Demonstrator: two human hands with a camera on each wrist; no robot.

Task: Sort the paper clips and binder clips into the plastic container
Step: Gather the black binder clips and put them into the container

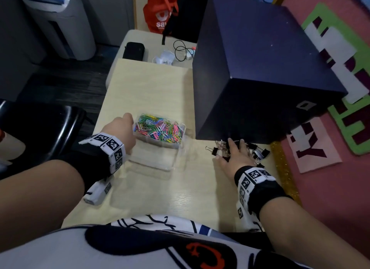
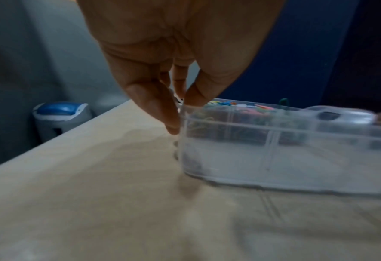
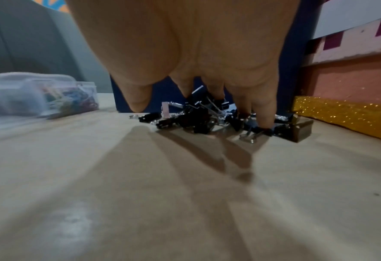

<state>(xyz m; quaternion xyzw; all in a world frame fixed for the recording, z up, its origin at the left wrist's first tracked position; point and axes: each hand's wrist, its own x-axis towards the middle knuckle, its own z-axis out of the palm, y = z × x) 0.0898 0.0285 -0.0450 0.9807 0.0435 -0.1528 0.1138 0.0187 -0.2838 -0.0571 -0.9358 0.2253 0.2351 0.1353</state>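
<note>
While left hand [image 1: 122, 128] pinches the container [image 1: 160, 148] rim at its 9 o'clock, right hand [image 1: 236, 156], fingers spread, presses binder clips [image 1: 254, 151] at container's 3 o'clock; paper clips [image 1: 158, 128] fill far compartment.

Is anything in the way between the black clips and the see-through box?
Nothing visible. Bare table lies between the binder clips under the right hand and the plastic container, whose near compartment looks empty.
</note>
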